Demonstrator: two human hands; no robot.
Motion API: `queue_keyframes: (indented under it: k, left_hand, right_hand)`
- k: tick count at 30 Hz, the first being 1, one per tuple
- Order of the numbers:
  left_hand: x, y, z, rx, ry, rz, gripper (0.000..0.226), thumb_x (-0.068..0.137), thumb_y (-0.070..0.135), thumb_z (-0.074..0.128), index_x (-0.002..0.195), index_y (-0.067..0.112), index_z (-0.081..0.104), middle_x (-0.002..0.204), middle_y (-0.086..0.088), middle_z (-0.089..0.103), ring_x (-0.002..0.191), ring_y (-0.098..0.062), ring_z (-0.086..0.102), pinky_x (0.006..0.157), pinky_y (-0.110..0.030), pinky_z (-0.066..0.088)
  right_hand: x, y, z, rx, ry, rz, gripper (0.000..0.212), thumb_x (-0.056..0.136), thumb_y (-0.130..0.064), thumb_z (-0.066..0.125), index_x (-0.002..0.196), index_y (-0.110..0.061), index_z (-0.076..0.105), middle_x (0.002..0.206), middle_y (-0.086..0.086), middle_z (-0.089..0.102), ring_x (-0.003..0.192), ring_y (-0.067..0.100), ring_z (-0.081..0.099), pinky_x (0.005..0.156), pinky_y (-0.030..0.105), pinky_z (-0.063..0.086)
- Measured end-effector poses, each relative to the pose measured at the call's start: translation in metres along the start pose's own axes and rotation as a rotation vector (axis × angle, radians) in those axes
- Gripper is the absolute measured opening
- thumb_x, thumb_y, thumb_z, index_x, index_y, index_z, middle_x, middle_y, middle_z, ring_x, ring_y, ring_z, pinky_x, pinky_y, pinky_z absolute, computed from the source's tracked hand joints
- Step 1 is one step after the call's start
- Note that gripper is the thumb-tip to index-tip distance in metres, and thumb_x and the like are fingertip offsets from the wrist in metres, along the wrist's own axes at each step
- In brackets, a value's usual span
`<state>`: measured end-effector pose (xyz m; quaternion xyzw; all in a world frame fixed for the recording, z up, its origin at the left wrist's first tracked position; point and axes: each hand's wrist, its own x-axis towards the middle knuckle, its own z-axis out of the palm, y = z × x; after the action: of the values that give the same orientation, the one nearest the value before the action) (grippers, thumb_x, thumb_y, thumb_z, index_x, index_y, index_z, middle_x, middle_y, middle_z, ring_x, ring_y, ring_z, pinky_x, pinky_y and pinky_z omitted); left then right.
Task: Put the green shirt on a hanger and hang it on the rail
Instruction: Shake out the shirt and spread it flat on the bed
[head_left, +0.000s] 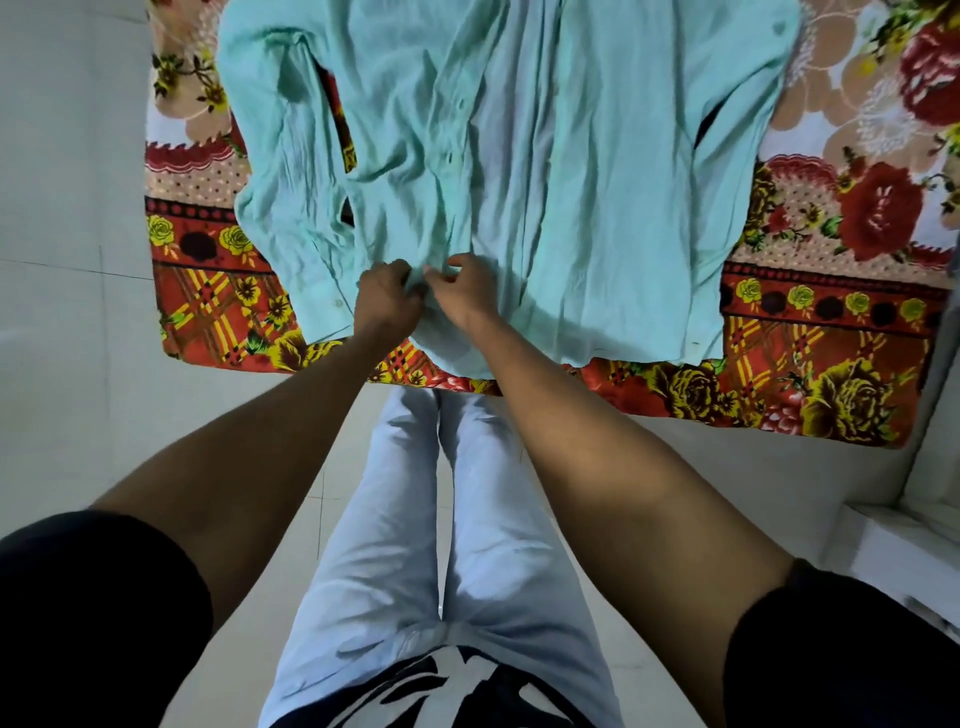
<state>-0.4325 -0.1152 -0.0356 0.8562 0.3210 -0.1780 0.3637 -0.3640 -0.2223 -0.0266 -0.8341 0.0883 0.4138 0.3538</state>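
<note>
Head view, looking straight down: a pale green shirt (519, 156) lies spread flat, front up, on a bed covered with a red-and-yellow floral bedsheet (841, 322), its hem nearest the person and its sleeves laid down either side. Both hands meet at the lower end of the front opening. The left hand (387, 299) has its fingers curled into a fold of the cloth, and the right hand (465, 291) pinches the fabric edge just beside it, the two almost touching. The close, fine grip suggests work on a button or on the front edges near the hem, probably so the shirt can take a hanger; whether the button is being fastened or undone cannot be told. No hanger or rail is in view. The person stands on a pale tiled floor (67, 312) at the bed's edge.
</note>
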Motion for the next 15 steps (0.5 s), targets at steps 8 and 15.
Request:
queue_keyframes:
  k: [8, 15]
  left_hand:
    - [-0.025, -0.006, -0.011, -0.432, -0.098, -0.048, 0.013, 0.081, 0.02, 0.063, 0.086, 0.008, 0.06, 0.085, -0.009, 0.063, 0.08, -0.02, 0.055, 0.073, -0.036, 0.043]
    - [-0.009, 0.008, -0.004, -0.948, -0.569, -0.728, 0.069, 0.088, 0.074, 0.056, 0.104, 0.007, 0.06, 0.104, -0.014, 0.06, 0.08, -0.024, 0.057, 0.074, -0.037, 0.052]
  right_hand:
    - [-0.015, -0.011, -0.016, 0.302, 0.047, 0.051, 0.013, 0.094, -0.027, 0.067, 0.09, -0.014, 0.064, 0.081, 0.0, 0.065, 0.076, 0.017, 0.063, 0.066, 0.032, 0.051]
    - [-0.037, -0.003, -0.035, 0.397, 0.209, -0.132, 0.033, 0.092, -0.042, 0.069, 0.094, -0.009, 0.062, 0.08, 0.012, 0.062, 0.073, 0.017, 0.06, 0.07, 0.044, 0.056]
